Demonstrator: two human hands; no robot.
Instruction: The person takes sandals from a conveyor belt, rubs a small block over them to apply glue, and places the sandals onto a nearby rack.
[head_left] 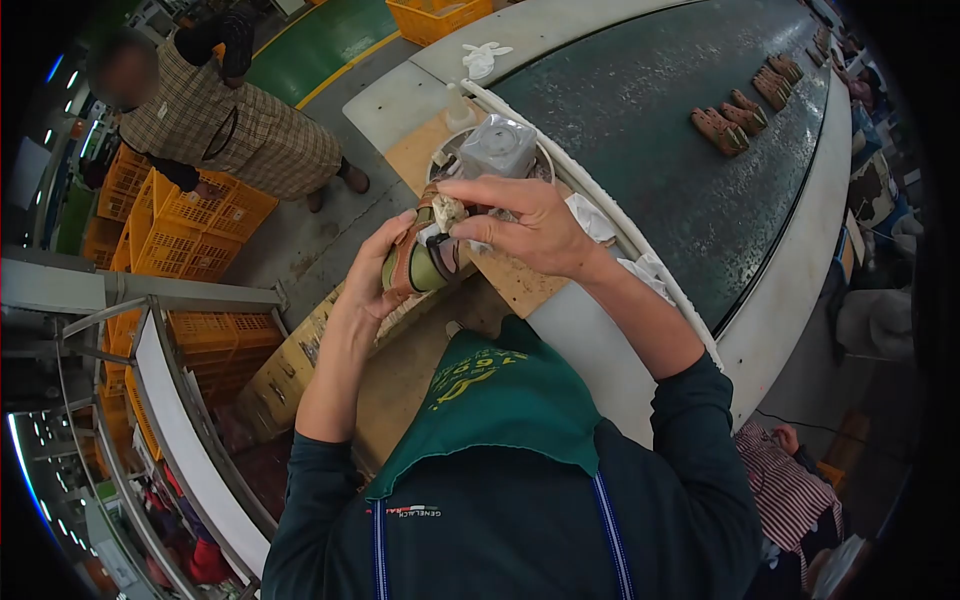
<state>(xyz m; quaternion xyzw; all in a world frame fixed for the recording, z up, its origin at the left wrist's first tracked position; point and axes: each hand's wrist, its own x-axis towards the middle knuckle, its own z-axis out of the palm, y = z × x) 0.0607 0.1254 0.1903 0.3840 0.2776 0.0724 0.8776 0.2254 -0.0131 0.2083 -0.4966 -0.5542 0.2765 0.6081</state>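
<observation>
My left hand (pixel 372 268) is closed around a green shoe with brown trim (pixel 425 265), its fingers along the shoe's left side. Between the thumb and fingers of my right hand (pixel 535 228) is a small off-white lump (pixel 447 212), pressed against or very close to the shoe's upper part. Whether the lump is rubber or sponge I cannot tell. Just beyond my right hand, a clear plastic container (pixel 497 147) sits in a round white tub (pixel 546 172). A white bottle (pixel 459 112) stands beside the tub.
Several brown-green shoes (pixel 722 130) lie on the dark conveyor belt (pixel 610 120) to the right. Crumpled white paper (pixel 592 218) is by its edge. A co-worker (pixel 235 120) stands at the left near stacked yellow crates (pixel 190 235). A metal rack (pixel 165 400) is at lower left.
</observation>
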